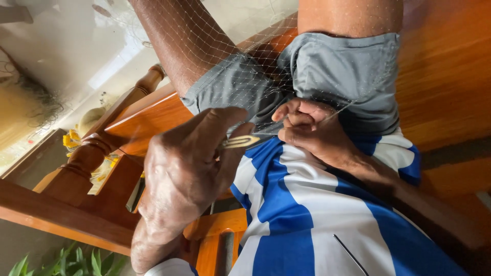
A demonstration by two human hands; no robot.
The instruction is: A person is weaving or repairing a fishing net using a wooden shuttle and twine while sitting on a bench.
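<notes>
- Head view, risks: snagging is being judged the main danger, since the fine net (225,61) is being draped over both knees and the grey shorts (337,71), where loose meshes could be caught by a finger or by the tool's tip.
- A mesh could be torn if the strand is being drawn too hard against the pinch; the thread is thin and nearly clear.
- The netting needle (240,141) could be slipped from its grip, as only its narrow end is being held.
- Hands: the left hand (184,174) is being closed on the needle, pinched between thumb and fingers; the right hand (312,130) is being curled tight on a gathered bit of net. The two are being kept near each other, not touching.
- Looks: the needle is being seen as a slim, pale, flat tool with a looped slot, lying across the lap just above the blue-and-white shirt (307,209).
- A wooden chair (92,158) is being seen beside the left hand.
</notes>
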